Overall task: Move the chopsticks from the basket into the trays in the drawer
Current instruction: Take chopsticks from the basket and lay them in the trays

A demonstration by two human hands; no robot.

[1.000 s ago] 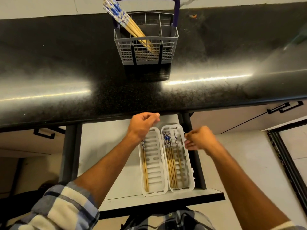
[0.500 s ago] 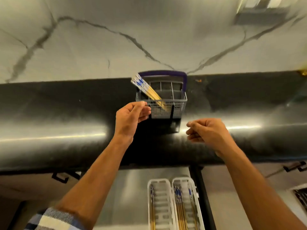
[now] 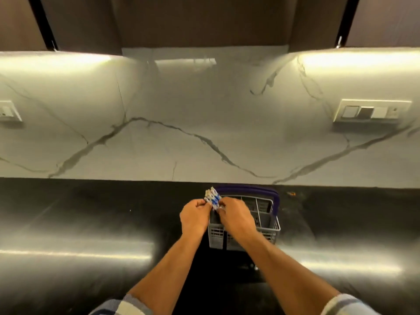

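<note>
A grey wire-grid basket (image 3: pixel 266 233) with a purple handle (image 3: pixel 250 190) stands on the black counter. A bundle of chopsticks (image 3: pixel 212 197) with blue-and-white patterned tops sticks out of its left corner. My left hand (image 3: pixel 194 218) and my right hand (image 3: pixel 236 218) meet at the bundle, fingers curled round the chopsticks just below the patterned tops. The chopsticks' lower parts are hidden by my hands and the basket. The drawer and its trays are out of view.
The glossy black counter (image 3: pixel 91 235) runs the full width, backed by a white marble wall (image 3: pixel 204 133). Switch plates sit on the wall at the right (image 3: pixel 370 111) and far left (image 3: pixel 9 112). Dark cabinets (image 3: pixel 204 19) hang above.
The view tilted up, so the drawer and trays left the frame. Both hands rose from the drawer to the basket and closed on the chopstick bundle.
</note>
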